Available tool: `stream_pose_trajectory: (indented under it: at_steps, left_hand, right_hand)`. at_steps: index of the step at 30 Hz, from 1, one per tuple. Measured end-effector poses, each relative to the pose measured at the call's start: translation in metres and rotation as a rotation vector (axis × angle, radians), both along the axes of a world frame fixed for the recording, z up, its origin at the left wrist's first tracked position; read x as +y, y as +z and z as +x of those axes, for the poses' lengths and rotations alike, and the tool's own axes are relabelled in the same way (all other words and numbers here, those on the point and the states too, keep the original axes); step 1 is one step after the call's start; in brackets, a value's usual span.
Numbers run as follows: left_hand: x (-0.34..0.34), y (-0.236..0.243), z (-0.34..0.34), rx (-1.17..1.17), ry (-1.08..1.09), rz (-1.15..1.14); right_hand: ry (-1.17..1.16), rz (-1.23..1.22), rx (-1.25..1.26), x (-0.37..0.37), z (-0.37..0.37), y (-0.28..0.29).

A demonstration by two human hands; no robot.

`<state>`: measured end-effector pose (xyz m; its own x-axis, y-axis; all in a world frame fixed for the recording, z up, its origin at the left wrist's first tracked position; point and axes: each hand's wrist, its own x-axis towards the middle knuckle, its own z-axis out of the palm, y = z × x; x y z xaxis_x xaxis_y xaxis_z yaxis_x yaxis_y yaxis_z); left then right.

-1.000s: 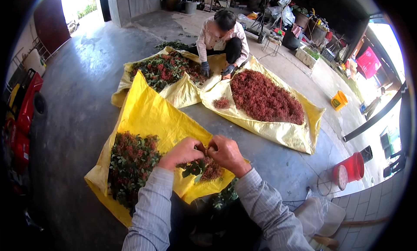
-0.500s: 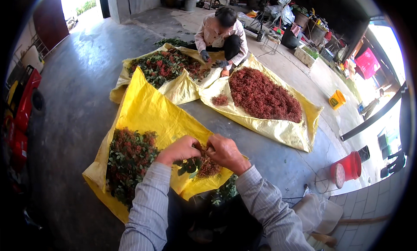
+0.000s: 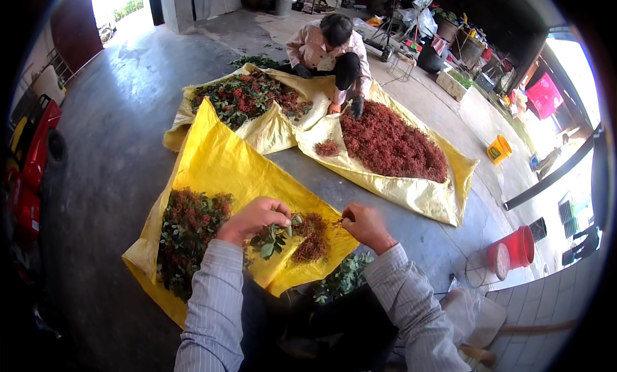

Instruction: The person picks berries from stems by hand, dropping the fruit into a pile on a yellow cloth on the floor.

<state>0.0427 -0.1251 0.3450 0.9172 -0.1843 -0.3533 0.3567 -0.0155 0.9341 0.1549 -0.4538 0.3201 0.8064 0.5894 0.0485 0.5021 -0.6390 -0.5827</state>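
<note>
Pinched in my left hand [image 3: 257,219] is a green leafy sprig [image 3: 270,244], hanging over the yellow sheet [image 3: 225,163]. My right hand [image 3: 367,225], at the sheet's right edge, has its fingertips closed on a small reddish berry cluster [image 3: 337,223]. Between the hands, a small heap of stripped red berry clusters [image 3: 312,239] lies on the sheet. On its left side rests a bigger pile of leafy berry sprigs [image 3: 189,234]. Stripped green leaves [image 3: 345,277] lie on the floor just beyond my knees.
Across from me a co-worker [image 3: 334,47] crouches, one dark-gloved hand on a large red berry heap [image 3: 392,140] on a pale sheet [image 3: 411,192]. Another sheet holds leafy sprigs [image 3: 247,97]. A red bucket [image 3: 517,244] and a yellow bucket [image 3: 498,149] stand at the right.
My right hand has moved right, away from my left, with a berry cluster in its fingers. My left hand has shifted slightly left with the sprig. The co-worker's gloved hand has reached the berry heap.
</note>
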Motion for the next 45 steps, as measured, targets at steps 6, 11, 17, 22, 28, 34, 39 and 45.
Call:
stream_pose_trajectory:
  at_steps: [6, 11, 17, 22, 28, 34, 39, 45]
  left_hand:
    - [-0.013, -0.001, 0.018, 0.002, 0.069, -0.157]
    - [-0.027, 0.023, 0.018, 0.022, 0.176, -0.278]
    - [-0.034, 0.028, 0.028, -0.028, 0.249, -0.281]
    - [-0.03, 0.013, 0.028, -0.007, 0.389, -0.349]
    - [-0.037, -0.003, 0.04, -0.211, 0.16, -1.048]
    - [-0.037, 0.014, 0.034, -0.3, 0.102, -1.16]
    - [-0.038, 0.007, 0.038, -0.304, 0.111, -1.18]
    - [-0.044, 0.001, 0.04, -0.217, 0.215, -1.11]
  right_hand:
    - [-0.091, 0.271, 0.313, -0.002, 0.006, -0.009]
    - [-0.126, 0.174, 0.504, -0.002, 0.001, 0.006]
    - [-0.107, 0.158, 0.197, -0.002, 0.002, -0.005]
    - [0.044, 0.408, 0.42, 0.035, -0.036, 0.059]
    - [0.152, 0.524, 0.451, 0.045, -0.031, 0.049]
    - [0.194, 0.564, 0.619, 0.055, -0.042, 0.073]
    - [0.144, 0.616, 0.491, 0.061, -0.042, 0.064]
    - [0.167, 0.625, 0.526, 0.061, -0.042, 0.066]
